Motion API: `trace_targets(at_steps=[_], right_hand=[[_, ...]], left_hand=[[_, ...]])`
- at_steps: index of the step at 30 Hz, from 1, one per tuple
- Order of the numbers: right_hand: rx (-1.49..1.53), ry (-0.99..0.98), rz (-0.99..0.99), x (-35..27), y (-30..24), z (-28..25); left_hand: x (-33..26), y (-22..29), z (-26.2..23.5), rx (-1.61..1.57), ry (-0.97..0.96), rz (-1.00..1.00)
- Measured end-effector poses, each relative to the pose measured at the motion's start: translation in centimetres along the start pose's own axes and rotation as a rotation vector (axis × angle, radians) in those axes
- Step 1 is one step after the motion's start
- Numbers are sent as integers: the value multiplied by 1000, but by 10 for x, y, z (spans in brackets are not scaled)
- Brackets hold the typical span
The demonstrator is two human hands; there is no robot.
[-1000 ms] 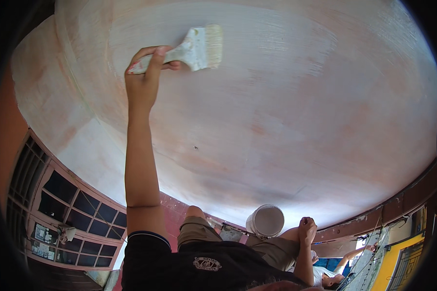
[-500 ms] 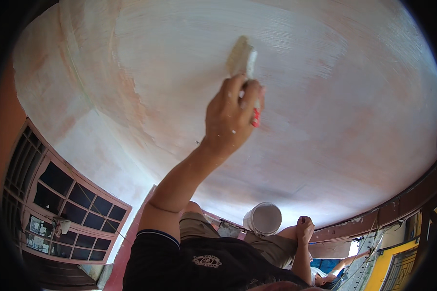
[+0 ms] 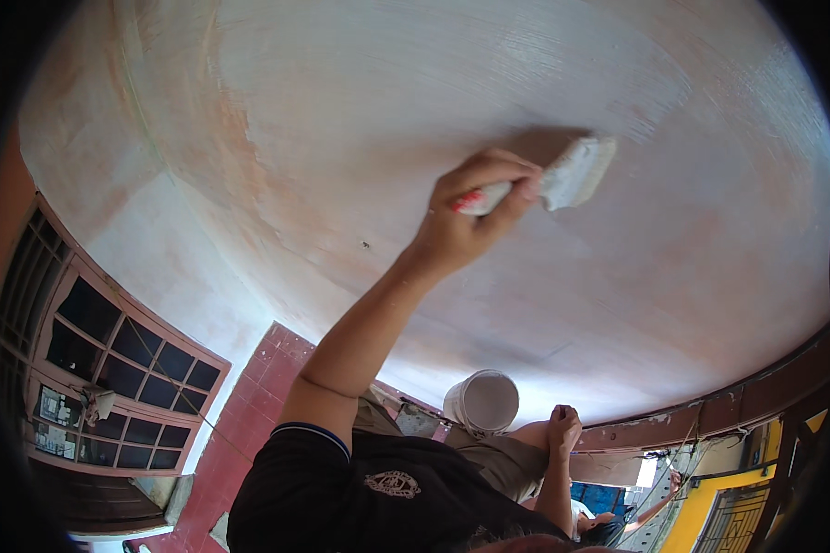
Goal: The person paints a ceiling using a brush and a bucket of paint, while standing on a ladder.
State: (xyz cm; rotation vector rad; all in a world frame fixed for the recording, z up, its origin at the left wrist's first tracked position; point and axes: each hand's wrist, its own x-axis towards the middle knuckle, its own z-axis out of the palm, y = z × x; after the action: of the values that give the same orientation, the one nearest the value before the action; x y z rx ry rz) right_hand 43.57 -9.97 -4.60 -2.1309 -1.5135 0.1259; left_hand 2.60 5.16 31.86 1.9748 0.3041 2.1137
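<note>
surface: white-coated ceiling [image 3: 415, 120] – pink patches are seen toward the left.
room: dark-paned window [image 3: 111, 369], red tiled floor [image 3: 249, 433].
left hand [image 3: 466, 221]: fingers are closed around the handle of the brush [image 3: 572, 175] – bristles are pressed flat to the ceiling.
right hand [image 3: 563, 429]: rested on the knee; fingers curled loosely, nothing held.
nearby: white bucket [image 3: 481, 403], just beside the right hand.

Wide paintbrush [image 3: 576, 173] — white-coated bristles, red-tipped handle — pressed against pale ceiling [image 3: 360, 120]
</note>
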Motion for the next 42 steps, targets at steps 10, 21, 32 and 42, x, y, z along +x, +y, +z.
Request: trace_targets(at_steps=[10, 21, 32, 42], right_hand=[[-6, 15, -54, 3, 3, 7], [-46, 6, -94, 7, 5, 20], [9, 247, -321, 4, 20, 8], [1298, -197, 52, -4, -84, -48]], left_hand=[[-28, 37, -202, 569, 239, -232], [-95, 61, -253, 484, 729, -437], [-146, 41, -188, 65, 554, -714], [-196, 38, -137, 196, 355, -913]])
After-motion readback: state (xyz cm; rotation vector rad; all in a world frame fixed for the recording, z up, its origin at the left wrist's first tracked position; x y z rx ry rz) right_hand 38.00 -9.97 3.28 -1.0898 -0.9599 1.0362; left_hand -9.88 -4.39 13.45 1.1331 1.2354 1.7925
